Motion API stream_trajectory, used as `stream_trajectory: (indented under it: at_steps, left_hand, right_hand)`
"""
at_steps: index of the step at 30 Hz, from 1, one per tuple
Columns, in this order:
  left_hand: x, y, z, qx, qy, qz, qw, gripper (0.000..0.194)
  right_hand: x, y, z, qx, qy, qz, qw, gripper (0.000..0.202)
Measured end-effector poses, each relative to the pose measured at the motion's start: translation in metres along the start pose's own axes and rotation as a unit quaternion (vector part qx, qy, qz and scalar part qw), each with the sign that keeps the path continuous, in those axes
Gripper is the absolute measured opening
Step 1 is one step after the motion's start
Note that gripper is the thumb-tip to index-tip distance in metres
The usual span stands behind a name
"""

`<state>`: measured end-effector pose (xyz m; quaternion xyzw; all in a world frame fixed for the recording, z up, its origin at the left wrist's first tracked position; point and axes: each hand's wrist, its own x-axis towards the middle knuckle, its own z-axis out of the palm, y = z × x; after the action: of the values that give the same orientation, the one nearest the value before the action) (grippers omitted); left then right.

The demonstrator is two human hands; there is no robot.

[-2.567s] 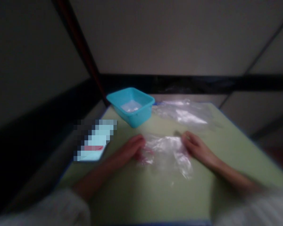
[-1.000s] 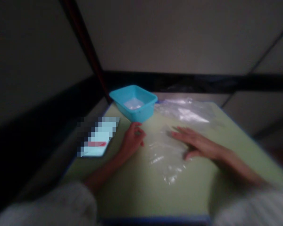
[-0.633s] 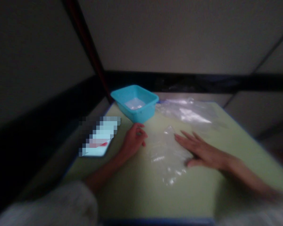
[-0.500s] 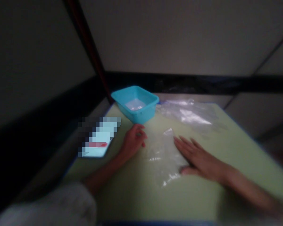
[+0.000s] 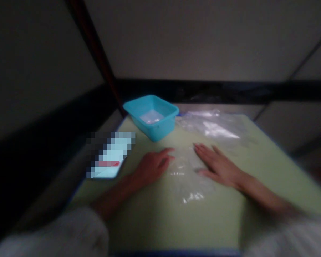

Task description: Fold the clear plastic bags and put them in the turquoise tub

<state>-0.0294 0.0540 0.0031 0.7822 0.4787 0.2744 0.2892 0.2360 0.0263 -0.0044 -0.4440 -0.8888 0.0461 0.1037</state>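
Observation:
A clear plastic bag (image 5: 192, 180) lies flat on the yellow-green tabletop (image 5: 155, 221), with light glinting off its creases. My right hand (image 5: 216, 164) rests palm down over the bag's upper right part, its fingers stretched out. At the bag's upper left edge is my left hand (image 5: 156, 166), fingers extended and slightly apart, the tips at or just beside the plastic. Blur and dim light hide whether those tips touch it.
A turquoise plastic basin (image 5: 162, 128) with something whitish inside stands at the far left of the table. More clear plastic bags (image 5: 216, 128) lie at the back right. Left of my left hand is a bright pixelated screen-like object (image 5: 111, 157). Walls rise behind.
My left hand has uncurled its fingers and come nearer the bag's edge. My right hand has slid slightly up and left over the bag, whose upper corner now lies flatter.

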Motion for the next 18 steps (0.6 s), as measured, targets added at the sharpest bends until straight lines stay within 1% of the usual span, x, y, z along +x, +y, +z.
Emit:
stream_trajectory:
  at_steps: [5, 10, 13, 15, 18]
  left_hand:
    - [-0.0002, 0.0007, 0.0002, 0.017, 0.004, -0.001, 1.000, 0.036]
    - [0.0002, -0.0024, 0.0015, 0.059, -0.001, 0.026, 0.998, 0.036]
    - [0.0006, -0.0027, 0.0017, 0.064, -0.001, 0.035, 0.997, 0.033]
    - [0.0006, -0.0023, 0.0018, 0.063, -0.002, 0.037, 0.997, 0.033]
    - [0.0004, -0.0018, 0.0025, 0.058, -0.001, 0.035, 0.998, 0.031]
  right_hand:
    - [-0.0025, 0.0034, 0.0066, -0.021, -0.008, 0.030, 0.999, 0.077]
    - [-0.0042, 0.0045, 0.0074, -0.030, -0.005, 0.045, 0.999, 0.078]
    - [-0.0045, 0.0052, 0.0057, -0.026, -0.008, 0.052, 0.998, 0.079]
    - [-0.0041, 0.0038, 0.0034, -0.016, 0.008, 0.039, 0.999, 0.078]
    - [-0.0026, -0.0018, 0.0007, 0.003, 0.032, -0.010, 0.999, 0.073]
